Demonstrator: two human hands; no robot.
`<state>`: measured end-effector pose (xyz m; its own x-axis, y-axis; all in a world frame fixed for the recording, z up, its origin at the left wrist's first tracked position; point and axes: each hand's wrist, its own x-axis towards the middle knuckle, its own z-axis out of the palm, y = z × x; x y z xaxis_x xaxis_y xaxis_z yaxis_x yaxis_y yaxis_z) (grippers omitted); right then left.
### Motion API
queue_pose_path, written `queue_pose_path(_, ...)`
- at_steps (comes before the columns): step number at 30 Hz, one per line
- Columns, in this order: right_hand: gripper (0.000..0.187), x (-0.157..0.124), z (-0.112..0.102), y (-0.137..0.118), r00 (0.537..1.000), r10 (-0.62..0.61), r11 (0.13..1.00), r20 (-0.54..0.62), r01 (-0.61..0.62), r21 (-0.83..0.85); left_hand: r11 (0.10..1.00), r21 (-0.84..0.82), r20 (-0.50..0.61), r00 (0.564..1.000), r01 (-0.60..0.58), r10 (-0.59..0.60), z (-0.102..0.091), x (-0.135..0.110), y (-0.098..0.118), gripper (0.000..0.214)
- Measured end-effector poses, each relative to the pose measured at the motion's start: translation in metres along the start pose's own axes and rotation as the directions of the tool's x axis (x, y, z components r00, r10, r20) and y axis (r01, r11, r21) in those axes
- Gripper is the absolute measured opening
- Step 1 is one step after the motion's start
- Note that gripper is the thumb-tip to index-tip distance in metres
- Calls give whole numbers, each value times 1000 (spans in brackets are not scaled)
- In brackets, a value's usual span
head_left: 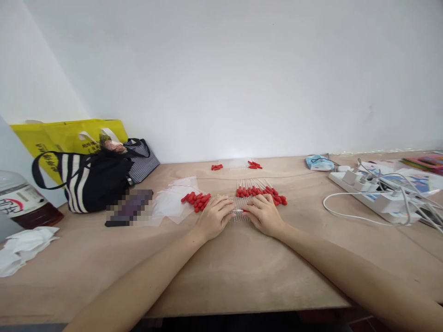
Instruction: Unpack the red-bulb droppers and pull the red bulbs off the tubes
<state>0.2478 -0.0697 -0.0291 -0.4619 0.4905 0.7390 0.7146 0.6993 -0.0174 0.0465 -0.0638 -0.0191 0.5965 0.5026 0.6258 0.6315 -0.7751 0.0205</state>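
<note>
My left hand [215, 216] and my right hand [266, 216] meet over a clear ribbed plastic rack [240, 202] on the table. Between them lies a thin white stick with a red end [238, 210]. My left fingers are closed at its left part, while the thumb and fingers of my right hand pinch near its red end. Just behind my right hand are several pale sticks with red ends [254, 190], side by side. Loose red pieces [197, 201] are heaped left of my left hand. My fingers partly cover the rack.
Clear plastic bags [175, 200] and a blurred dark phone-like object [129, 210] lie to the left, near a black bag [98, 180] and a bottle [26, 200]. At the right stands a power strip [374, 196] with cables. More red pieces [255, 164] lie by the wall.
</note>
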Motion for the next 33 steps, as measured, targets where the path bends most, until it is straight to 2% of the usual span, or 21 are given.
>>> queue_pose_path(5, 19, 3, 4, -6, 1000, 2, 1000, 6, -2, -4, 996, 89, 1, 1000, -24, 24, 0, 2, 5, 17)
queue_pose_path(13, 17, 0, 0, -5, 999, -33, 995, -38, 29, -92, 991, 90, -23, 995, -96, 98, -1, 1, 5, 20)
queue_pose_path(19, 17, -3, 1, -4, 997, -43, 998, -64, 40, -52, 991, 64, -64, 991, -115, 119, -1, -1, 6, 20)
queue_pose_path(24, 19, -4, 1, -2, 998, -48, 999, -27, 49, 23, 989, 50, -80, 987, -138, 141, 0, -2, 6, 18)
queue_pose_path(29, 18, -7, -5, 2, 1000, -15, 997, -16, 16, 75, 995, 17, -56, 993, -103, 104, -3, -6, 1, 19)
queue_pose_path(33, 16, -13, -14, 15, 986, 126, 991, -105, -120, 65, 1000, 21, -108, 994, 7, -5, -9, -11, -4, 16)
